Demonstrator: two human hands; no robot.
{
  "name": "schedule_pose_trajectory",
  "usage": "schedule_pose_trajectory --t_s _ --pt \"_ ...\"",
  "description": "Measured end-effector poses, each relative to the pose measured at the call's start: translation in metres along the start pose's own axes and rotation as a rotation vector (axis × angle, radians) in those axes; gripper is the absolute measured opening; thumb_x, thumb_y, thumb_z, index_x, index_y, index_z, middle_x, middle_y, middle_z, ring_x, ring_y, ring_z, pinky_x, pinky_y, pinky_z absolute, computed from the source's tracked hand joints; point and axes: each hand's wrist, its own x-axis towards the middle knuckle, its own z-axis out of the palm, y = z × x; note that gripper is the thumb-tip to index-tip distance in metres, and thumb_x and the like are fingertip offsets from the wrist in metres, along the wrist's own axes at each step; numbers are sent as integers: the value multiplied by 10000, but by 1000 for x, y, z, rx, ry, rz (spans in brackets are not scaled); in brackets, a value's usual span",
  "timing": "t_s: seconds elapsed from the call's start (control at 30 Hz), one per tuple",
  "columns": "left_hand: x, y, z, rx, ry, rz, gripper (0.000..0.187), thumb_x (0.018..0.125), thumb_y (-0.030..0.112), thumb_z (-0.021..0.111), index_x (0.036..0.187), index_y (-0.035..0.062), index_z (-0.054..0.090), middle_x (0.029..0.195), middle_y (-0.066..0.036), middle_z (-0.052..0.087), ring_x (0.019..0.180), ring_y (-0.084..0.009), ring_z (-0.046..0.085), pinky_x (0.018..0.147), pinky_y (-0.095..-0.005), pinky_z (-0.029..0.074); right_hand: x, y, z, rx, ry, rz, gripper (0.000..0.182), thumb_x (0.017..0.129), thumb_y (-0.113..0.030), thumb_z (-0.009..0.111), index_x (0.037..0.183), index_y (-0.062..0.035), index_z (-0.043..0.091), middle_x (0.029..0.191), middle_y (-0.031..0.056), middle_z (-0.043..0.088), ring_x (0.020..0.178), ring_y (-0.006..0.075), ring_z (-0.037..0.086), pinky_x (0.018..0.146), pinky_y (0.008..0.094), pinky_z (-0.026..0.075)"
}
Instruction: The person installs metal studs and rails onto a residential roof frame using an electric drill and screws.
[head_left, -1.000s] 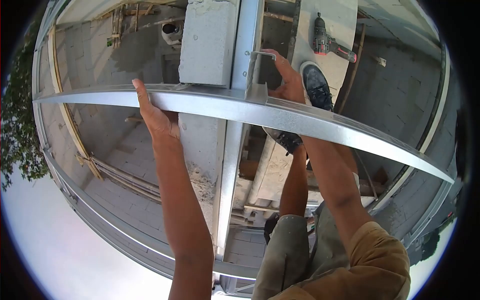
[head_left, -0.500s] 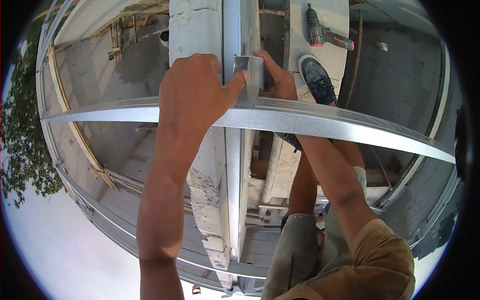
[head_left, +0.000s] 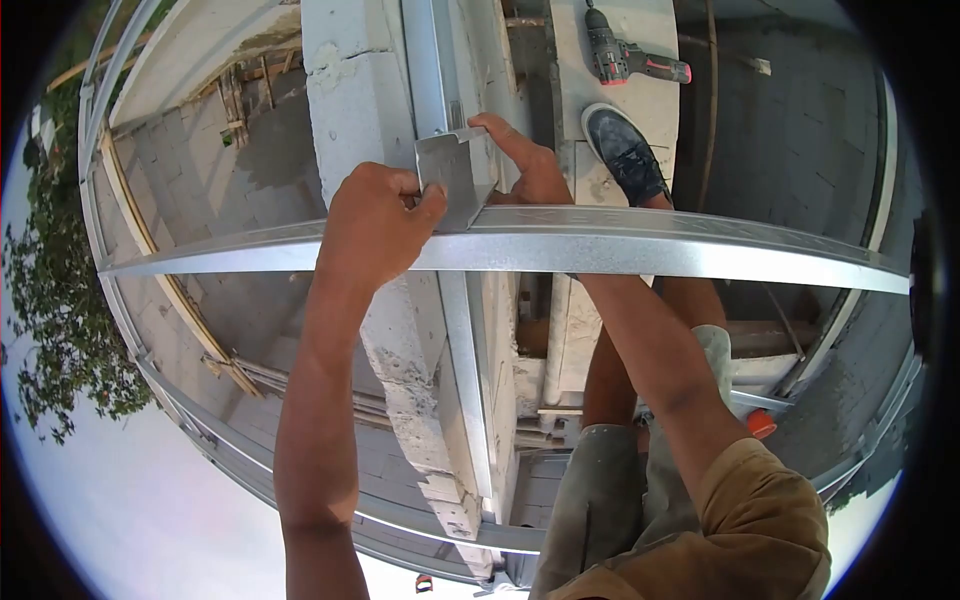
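Note:
A bent sheet-metal bracket (head_left: 450,178) stands tilted against the far side of a long galvanized steel channel (head_left: 590,248). My left hand (head_left: 375,220) pinches the bracket's left edge between thumb and curled fingers. On its other side, my right hand (head_left: 535,172) grips the bracket, one finger stretched to its upper right corner and the others folded lower down, partly hidden. My right forearm passes beneath the channel. A second steel channel (head_left: 430,70) runs lengthwise under the bracket, along the concrete beam (head_left: 350,100).
A cordless drill (head_left: 625,58) lies on a pale ledge (head_left: 610,15), just beyond my shoe (head_left: 625,150). Deep drops with block walls lie on both sides. A wooden pole (head_left: 130,205) and metal rails (head_left: 200,425) stand at left. An orange object (head_left: 762,424) shows at lower right.
The bracket has tilted and shifted left in view. My left hand has come down from its top to pinch its left edge. My right hand has followed; the camera view has shifted slightly.

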Motion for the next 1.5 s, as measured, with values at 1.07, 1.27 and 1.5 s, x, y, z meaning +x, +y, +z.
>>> schedule_pose_trajectory --t_s 1.07,1.27,1.5 --pt "-1 5 6 -35 -11 -93 323 824 158 695 610 -64 598 469 -93 478 425 -141 398 456 -346 362 -6 20 -36 -242 -1 -166 835 666 -154 854 1399 -105 457 1441 157 471 1383 334 383 1165 459 253" --pt "1 7 8 -59 -21 -144 292 826 152 686 634 -59 624 472 -76 503 428 -117 422 451 -325 361 -67 101 -212 -728 196 147 649 791 -97 744 1371 -75 455 1361 192 513 1268 370 484 1058 447 416" --pt "-4 11 13 -55 30 -184 288 841 153 680 628 -38 643 453 -60 516 405 -82 416 426 -295 345 -24 125 -281 -1023 316 -66 846 703 5 732 1451 -139 364 1445 156 407 1341 368 384 1105 462 360"
